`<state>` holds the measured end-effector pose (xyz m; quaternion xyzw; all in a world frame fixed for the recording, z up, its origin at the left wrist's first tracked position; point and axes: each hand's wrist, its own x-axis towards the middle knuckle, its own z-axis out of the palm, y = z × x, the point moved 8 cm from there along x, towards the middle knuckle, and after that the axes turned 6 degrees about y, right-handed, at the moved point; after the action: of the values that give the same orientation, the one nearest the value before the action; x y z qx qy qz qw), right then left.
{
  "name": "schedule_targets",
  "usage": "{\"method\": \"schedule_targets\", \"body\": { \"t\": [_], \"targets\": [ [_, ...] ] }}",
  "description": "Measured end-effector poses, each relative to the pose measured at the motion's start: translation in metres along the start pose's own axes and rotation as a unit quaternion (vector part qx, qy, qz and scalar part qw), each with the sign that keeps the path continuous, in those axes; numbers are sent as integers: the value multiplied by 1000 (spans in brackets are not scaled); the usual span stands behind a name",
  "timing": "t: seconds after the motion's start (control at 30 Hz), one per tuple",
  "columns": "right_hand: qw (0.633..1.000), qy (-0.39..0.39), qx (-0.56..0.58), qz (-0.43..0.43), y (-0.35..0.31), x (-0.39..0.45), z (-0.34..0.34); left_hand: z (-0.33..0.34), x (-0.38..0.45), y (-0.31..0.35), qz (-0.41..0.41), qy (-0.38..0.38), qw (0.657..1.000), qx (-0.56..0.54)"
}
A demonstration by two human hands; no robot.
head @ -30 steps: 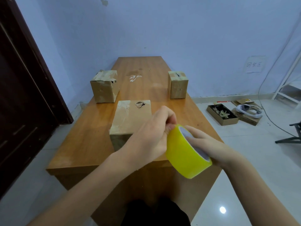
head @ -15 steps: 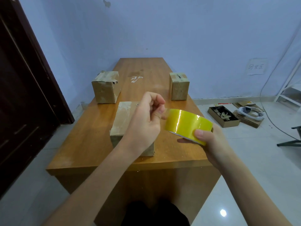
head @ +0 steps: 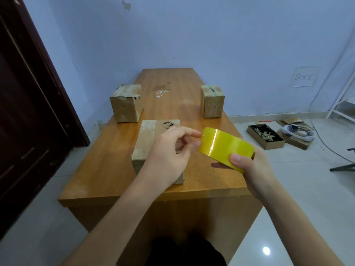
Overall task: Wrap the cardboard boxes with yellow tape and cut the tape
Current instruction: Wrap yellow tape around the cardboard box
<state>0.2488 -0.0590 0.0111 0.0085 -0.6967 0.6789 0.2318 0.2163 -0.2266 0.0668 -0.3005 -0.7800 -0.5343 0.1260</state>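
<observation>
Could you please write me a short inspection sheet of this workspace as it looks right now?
Surface: wooden table, whitish smear near its middle.
Job's things: three cardboard boxes, near box, far-left box, far-right box; yellow tape roll held above the table.
Clutter: open box of scraps and flat cardboard on the floor.
Grippers: right hand grips the roll; left hand pinches at its edge.
Cables: one cable trailing down the wall to the floor.
Surroundings: blue wall, dark door, paper note.
</observation>
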Motion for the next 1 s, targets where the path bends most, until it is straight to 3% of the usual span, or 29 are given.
{"method": "schedule_targets", "body": {
  "t": [0.13,0.33,0.57,0.8,1.0],
  "targets": [
    [999,5,-48,-24,-9,2,-3,-2,-1,0,-25,16,999,-30],
    [995,6,-77,-55,-15,-2,4,-10,-9,13,49,94,993,59],
    [997,31,-76,-13,-5,-1,-3,4,0,-3,-9,25,999,30],
    [996,30,-76,41,-2,2,-4,-3,11,-11,-39,19,999,7],
    [991,46,-126,23,-10,5,-2,-12,12,-15,-40,34,999,-3]
  ]
}}
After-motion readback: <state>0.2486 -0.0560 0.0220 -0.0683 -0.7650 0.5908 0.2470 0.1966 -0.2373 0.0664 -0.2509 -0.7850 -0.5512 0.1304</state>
